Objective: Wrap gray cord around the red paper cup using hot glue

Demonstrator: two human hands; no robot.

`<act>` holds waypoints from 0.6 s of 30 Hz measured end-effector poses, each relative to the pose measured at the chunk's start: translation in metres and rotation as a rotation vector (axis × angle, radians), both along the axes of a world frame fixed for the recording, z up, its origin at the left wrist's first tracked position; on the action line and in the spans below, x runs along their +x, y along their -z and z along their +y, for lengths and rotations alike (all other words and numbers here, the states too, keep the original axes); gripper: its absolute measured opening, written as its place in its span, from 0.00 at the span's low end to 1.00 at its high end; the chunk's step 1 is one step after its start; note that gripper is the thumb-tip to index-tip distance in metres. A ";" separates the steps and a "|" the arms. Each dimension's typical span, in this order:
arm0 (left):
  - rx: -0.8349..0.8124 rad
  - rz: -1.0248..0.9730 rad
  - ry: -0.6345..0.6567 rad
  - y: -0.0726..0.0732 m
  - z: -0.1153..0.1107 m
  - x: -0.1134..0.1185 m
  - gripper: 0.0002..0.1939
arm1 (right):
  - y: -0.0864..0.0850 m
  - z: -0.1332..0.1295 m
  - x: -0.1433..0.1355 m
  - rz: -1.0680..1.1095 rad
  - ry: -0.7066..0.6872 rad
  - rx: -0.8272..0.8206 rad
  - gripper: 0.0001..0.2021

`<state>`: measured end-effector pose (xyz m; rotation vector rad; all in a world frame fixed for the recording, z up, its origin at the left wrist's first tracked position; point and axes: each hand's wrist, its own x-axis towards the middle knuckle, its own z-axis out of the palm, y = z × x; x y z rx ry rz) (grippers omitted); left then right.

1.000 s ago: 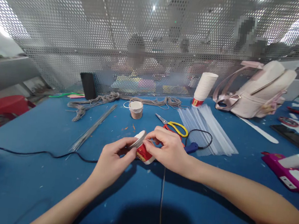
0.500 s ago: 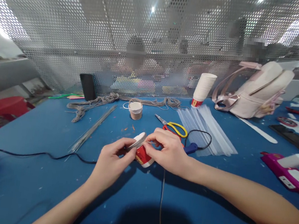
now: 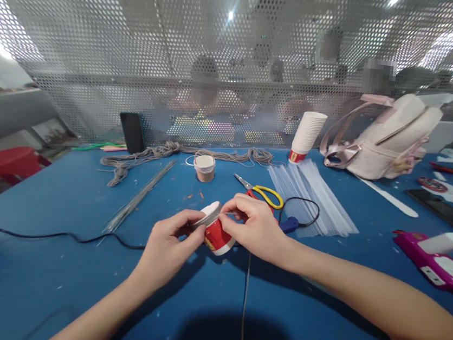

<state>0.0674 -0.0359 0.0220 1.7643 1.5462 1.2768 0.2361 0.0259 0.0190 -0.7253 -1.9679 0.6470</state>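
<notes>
My left hand (image 3: 173, 240) grips a small red and white paper cup (image 3: 219, 238) by its rim, thumb on the outer side. The cup is tilted above the table, its white inside partly visible. Grey cord (image 3: 213, 215) is wound around the cup just under the rim. With thumb and forefinger, my right hand (image 3: 258, 229) pinches the cord at the cup's right side. A loose length of the cord (image 3: 244, 303) hangs from below my right hand past the table's front edge.
Scissors (image 3: 265, 192), a blue-handled tool (image 3: 289, 224) and clear plastic strips (image 3: 316, 202) lie beyond my right hand. Behind stand a cord-wrapped cup (image 3: 204, 168), a cup stack (image 3: 309, 133), a phone (image 3: 132, 132) and a backpack (image 3: 393, 140). A perforated screen (image 3: 140, 62) closes the back.
My right fingers have shifted slightly up and right along the cup, so more of its red side shows. My left hand keeps nearly the same hold.
</notes>
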 end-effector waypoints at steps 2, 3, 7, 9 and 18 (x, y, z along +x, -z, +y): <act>-0.006 -0.005 0.001 -0.001 -0.001 0.000 0.09 | 0.000 0.000 -0.001 -0.004 0.008 -0.004 0.06; -0.010 -0.007 0.003 -0.002 -0.001 0.000 0.09 | -0.001 0.000 -0.001 -0.005 0.012 -0.005 0.06; -0.013 -0.012 0.002 -0.004 -0.002 0.002 0.09 | -0.001 0.000 -0.003 -0.014 0.019 -0.010 0.06; -0.013 -0.012 0.002 -0.005 -0.002 0.002 0.08 | -0.002 0.000 -0.002 -0.019 0.021 -0.020 0.06; 0.026 -0.016 -0.006 -0.003 0.000 0.001 0.05 | -0.004 -0.002 0.001 -0.022 -0.002 -0.126 0.05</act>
